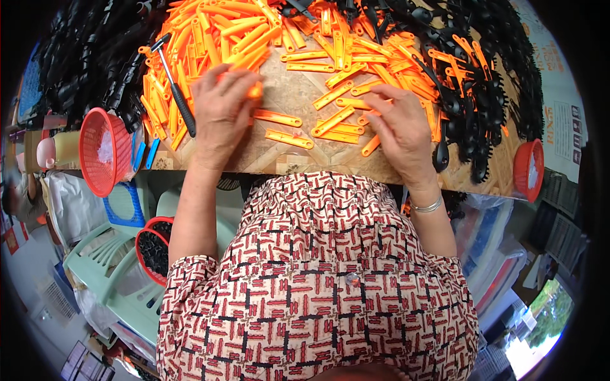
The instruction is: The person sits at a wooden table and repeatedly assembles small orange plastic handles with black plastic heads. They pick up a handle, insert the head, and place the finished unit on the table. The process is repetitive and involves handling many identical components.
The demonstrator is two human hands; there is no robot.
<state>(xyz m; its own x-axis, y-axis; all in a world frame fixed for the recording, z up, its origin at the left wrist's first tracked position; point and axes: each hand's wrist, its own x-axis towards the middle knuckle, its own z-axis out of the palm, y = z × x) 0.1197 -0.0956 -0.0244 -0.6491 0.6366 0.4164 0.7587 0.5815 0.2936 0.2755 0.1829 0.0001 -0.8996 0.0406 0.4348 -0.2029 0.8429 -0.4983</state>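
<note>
Fingers of the left hand [219,111] are bent and motion-blurred at upper centre-left of the frame, over slender orange plastic pieces [238,35]; whether they grasp one cannot be told. Fingers of the right hand [406,127], at upper centre-right, are loosely curled, thumb apart from forefinger, close to more orange pieces; contact cannot be confirmed. Orange pieces are heaped in the upper left and upper centre-right, with several lying loose between the hands on the brown patterned counter [286,89]. One hammer with black grip and metal shaft [183,101] lies just beside the left hand. Black toothed plastic strips [489,120] occupy the upper right. Red perforated plastic basket [92,171] noted at left, containing whitish material. Silver-coloured bangle [429,206] observed on the right wrist.
</note>
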